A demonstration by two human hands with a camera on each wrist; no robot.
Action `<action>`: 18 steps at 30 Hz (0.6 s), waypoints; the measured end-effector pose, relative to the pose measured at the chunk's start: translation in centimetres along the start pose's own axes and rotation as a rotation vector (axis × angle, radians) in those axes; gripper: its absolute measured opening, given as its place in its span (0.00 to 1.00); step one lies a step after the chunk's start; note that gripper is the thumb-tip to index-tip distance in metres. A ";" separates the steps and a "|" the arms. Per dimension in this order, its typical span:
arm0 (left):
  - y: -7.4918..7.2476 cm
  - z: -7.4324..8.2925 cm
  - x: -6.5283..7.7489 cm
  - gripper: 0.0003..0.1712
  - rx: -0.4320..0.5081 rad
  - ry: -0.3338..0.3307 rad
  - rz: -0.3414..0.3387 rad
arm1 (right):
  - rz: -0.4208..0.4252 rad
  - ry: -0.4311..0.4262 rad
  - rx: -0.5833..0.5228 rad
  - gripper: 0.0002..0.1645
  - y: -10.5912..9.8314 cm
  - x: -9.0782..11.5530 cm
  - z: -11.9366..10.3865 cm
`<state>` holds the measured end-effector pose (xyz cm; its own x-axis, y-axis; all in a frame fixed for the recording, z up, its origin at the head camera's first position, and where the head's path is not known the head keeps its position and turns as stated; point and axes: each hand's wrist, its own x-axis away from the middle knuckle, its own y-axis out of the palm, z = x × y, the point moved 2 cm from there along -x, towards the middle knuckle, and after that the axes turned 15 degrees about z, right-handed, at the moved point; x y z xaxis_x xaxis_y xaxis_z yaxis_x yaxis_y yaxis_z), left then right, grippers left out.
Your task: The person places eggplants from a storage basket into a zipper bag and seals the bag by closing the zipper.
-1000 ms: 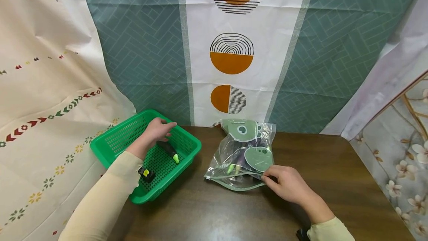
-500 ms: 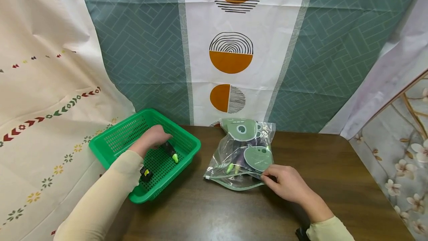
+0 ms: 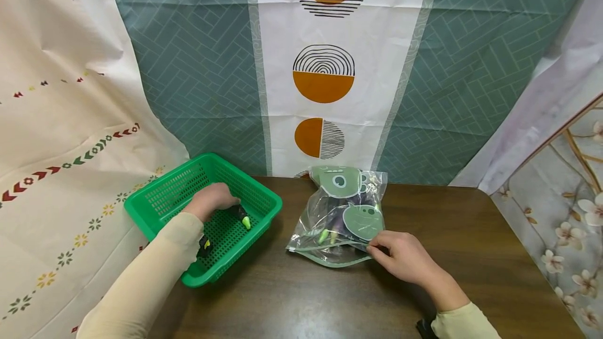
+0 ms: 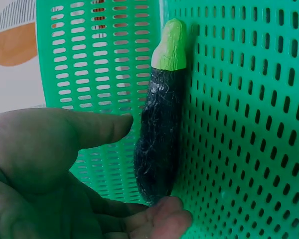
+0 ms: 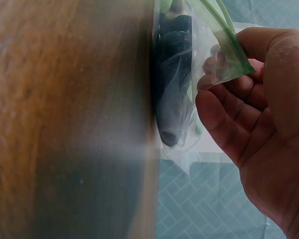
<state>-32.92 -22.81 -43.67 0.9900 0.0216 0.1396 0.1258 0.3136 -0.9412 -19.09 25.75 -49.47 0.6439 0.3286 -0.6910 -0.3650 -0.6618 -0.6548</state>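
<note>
A dark purple-black eggplant [image 4: 162,132] with a bright green stem end lies on the perforated floor of the green plastic basket [image 3: 273,208]. My left hand [image 3: 214,199] reaches down into that basket. In the left wrist view its thumb is spread just beside the eggplant, and its fingertips [image 4: 172,214] are at the lower end. My right hand [image 3: 400,256] pinches the edge of a clear zip bag [image 3: 306,234] with green cartoon prints near its opening. Inside the bag lie several eggplants [image 5: 174,74], partly hidden by the prints.
The basket stands at the left on a brown wooden table [image 3: 301,297], and the bag lies right of it. A patterned curtain [image 3: 325,135] hangs behind the table edge. A flowered cloth [image 3: 556,255] covers the right side.
My left hand has lowered into the basket toward the eggplant, its fingers dropping from above the far side. The right hand keeps its pinch on the zip bag.
</note>
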 end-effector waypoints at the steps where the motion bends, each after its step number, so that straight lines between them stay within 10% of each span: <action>1: 0.1 -0.1 0.0 0.23 -0.002 -0.004 -0.006 | 0.001 -0.002 0.000 0.12 0.0 0.0 0.0; 18: 1.0 0.0 0.0 0.27 0.046 -0.036 -0.051 | -0.003 0.006 0.004 0.13 0.0 0.0 0.1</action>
<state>-32.77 -22.47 -44.64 0.9793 0.0383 0.1989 0.1724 0.3586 -0.9174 -19.11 25.79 -49.55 0.6492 0.3268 -0.6869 -0.3657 -0.6578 -0.6585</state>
